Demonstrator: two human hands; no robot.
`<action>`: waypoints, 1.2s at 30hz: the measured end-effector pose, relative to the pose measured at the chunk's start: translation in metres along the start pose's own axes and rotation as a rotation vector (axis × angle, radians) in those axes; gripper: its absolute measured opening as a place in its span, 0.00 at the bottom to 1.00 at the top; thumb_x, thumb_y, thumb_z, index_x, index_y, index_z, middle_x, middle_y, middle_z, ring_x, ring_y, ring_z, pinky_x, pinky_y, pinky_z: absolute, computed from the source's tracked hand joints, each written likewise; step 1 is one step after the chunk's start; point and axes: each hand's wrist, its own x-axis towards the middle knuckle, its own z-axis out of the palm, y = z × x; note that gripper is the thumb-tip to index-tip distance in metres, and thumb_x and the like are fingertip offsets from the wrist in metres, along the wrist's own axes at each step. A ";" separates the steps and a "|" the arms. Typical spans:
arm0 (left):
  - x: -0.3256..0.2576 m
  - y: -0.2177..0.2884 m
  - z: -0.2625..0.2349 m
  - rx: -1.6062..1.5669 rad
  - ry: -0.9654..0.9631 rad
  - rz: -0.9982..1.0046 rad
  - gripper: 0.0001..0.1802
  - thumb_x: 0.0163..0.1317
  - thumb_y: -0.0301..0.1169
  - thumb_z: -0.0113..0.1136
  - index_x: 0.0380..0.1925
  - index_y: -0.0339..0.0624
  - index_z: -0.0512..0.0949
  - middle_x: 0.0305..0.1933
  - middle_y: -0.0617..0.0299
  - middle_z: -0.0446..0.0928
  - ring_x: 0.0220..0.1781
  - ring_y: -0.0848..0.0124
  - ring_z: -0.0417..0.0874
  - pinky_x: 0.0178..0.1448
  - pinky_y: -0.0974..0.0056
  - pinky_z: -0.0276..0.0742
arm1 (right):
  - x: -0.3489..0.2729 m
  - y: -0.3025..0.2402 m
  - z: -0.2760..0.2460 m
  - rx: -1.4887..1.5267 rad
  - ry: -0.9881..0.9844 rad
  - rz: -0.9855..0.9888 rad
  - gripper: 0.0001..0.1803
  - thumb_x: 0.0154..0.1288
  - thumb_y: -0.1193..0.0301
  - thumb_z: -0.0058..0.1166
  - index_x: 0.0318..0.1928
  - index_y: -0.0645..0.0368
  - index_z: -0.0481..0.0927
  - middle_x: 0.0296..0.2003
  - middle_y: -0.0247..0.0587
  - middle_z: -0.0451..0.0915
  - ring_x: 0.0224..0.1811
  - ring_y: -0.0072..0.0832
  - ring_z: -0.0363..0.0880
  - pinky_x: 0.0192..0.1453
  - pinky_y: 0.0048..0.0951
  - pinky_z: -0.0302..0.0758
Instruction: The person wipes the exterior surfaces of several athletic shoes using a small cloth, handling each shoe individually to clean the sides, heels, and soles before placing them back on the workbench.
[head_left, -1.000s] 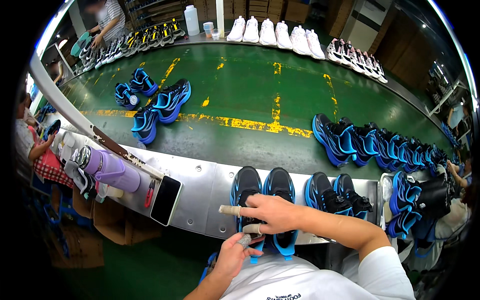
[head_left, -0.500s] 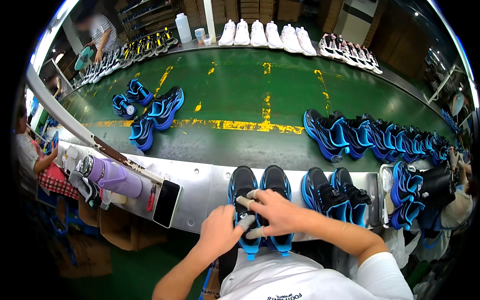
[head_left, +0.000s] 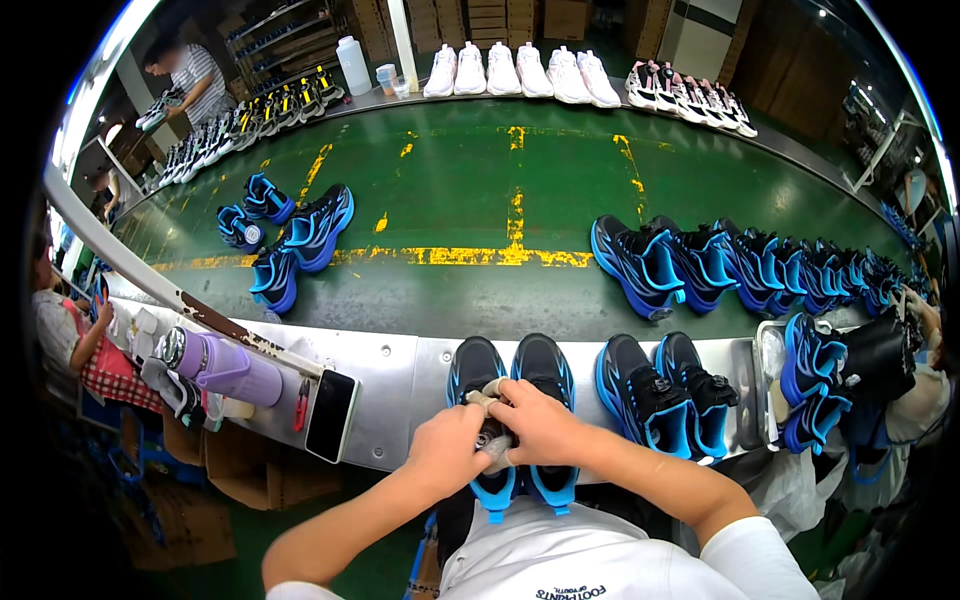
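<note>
Biggest thing here is the green conveyor belt (head_left: 450, 200) filling the whole middle of the frame, yellow lines painted across it. Along its near edge, across the lower middle, runs a metal worktop (head_left: 390, 380). On the belt at right there's a long row of black and blue shoes (head_left: 740, 265), and a smaller bunch of the same kind (head_left: 290, 235) sits at middle left. Way up at the top center is a line of white shoes (head_left: 520, 70), with a person in a striped shirt (head_left: 195, 75) at the upper left. On the worktop, bottom center, is a pair of black shoes with blue trim (head_left: 510, 400), toes pointing toward the belt, and both hands are right on top of it. The left hand (head_left: 450, 450) is closed over the left shoe's opening, fingers curled around it, and the right hand (head_left: 545, 425) is pressed in next to it, touching, fingers closed on a pale bit of stuffing or wrap at the shoe's tongue; can't tell exactly what it is. Just to the right sits a second pair of black and blue shoes (head_left: 665, 395). Lower left on the worktop there's a purple bottle (head_left: 225, 365) lying on its side, and just right of it a dark phone (head_left: 330, 415) lying flat.
</note>
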 end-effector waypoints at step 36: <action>-0.018 0.048 0.056 0.019 -0.123 0.158 0.22 0.50 0.43 0.66 0.45 0.52 0.78 0.32 0.51 0.74 0.35 0.53 0.79 0.39 0.52 0.76 | -0.128 0.006 -0.024 0.686 0.182 0.647 0.30 0.73 0.66 0.49 0.70 0.60 0.61 0.48 0.46 0.73 0.42 0.26 0.77 0.52 0.27 0.75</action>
